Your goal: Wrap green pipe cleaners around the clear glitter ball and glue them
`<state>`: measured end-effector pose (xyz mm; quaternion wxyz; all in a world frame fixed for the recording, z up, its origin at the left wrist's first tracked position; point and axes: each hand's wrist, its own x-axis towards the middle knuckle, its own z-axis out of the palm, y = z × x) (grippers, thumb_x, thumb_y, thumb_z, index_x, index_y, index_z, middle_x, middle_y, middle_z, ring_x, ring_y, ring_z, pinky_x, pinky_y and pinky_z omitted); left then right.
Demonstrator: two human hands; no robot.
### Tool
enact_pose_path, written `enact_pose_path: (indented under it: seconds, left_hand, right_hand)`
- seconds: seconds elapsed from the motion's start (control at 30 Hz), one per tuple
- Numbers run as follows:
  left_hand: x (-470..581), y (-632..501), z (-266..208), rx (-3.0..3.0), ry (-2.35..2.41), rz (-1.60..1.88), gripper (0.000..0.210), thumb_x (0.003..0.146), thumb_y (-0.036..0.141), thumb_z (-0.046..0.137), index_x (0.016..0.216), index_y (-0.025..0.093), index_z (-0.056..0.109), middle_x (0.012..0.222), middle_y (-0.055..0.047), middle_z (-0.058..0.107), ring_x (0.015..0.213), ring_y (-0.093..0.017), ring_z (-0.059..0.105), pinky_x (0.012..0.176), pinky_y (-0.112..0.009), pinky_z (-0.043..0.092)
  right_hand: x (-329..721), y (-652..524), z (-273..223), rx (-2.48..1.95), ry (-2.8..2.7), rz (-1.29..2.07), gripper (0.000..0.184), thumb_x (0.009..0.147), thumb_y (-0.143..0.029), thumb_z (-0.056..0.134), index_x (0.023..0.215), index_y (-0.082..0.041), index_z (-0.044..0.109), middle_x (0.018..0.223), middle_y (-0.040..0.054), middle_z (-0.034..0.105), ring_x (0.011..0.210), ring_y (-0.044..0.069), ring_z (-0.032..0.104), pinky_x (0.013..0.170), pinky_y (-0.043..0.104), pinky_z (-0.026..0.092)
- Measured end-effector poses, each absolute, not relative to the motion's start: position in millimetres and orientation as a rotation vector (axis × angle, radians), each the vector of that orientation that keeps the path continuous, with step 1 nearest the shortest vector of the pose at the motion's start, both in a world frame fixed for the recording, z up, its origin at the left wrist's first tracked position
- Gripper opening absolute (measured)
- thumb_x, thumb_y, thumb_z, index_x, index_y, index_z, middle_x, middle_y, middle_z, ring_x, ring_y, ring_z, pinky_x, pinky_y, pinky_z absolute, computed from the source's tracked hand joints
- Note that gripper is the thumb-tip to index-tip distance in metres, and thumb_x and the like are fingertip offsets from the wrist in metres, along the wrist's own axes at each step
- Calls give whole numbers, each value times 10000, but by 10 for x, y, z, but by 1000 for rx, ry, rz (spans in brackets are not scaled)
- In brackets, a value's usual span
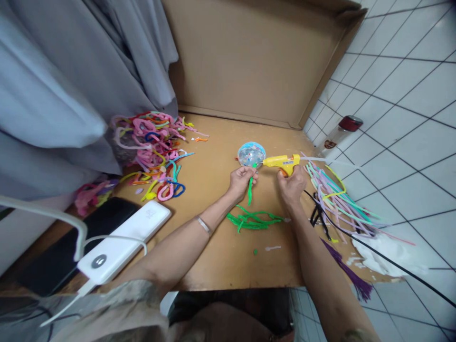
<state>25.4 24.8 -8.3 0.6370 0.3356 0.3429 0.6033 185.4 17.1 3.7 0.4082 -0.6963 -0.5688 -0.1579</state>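
Note:
My left hand [242, 183] pinches a green pipe cleaner [250, 192], whose lower end hangs down below the fingers. In my right hand [292, 184] is a yellow glue gun [281, 162], with a clear glue stick [313, 158] sticking out of its back. The gun's nozzle points left and meets the green tip just above my left fingers; whether glue is coming out is too small to tell. Right behind the nozzle sits a small round clear container [251, 155] with a light blue rim. Several loose green pipe cleaners [252, 219] lie on the table below my hands.
A tangled heap of colourful pipe cleaners [153, 142] covers the back left. Nearer stands a white power bank [124, 240] with cables beside a black phone-like slab [81, 237]. Straight pastel pipe cleaners [338, 199], a red-capped jar [342, 130] and a purple tassel [347, 270] are at right.

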Motion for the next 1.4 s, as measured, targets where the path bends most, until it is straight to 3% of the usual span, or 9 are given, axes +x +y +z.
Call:
enact_pose_path:
  seconds: [0.3,0.7,1.4]
  left_hand:
    - [254,246,-73,758,794,1364,145,709,235,704,690,150,589,548,31,606,422,-48,464,496,-201,375]
    - [259,254,-89,766,799,1373,194,663,282,739,697,152,599,545,27,609,427,-48,468,476,-192,363]
    - [260,238,-61,760,799,1384,186,689,265,739,687,149,593,538,31,600,419,-44,469,473,-186,368]
  right_hand:
    - [1857,172,51,-1773,-1405,-380,209,760,-329,523,914,-189,535,867,100,608,805,260,565,701,355,430]
    - [1856,198,-35,-1753,-1383,-421,167,765,-344,524,861,-207,516,802,66,594,737,236,550,654,332,412]
    - [1841,175,-1,-1770,-1405,-328,204,784,-337,501,927,-192,509,861,95,580,811,266,556,710,368,430]
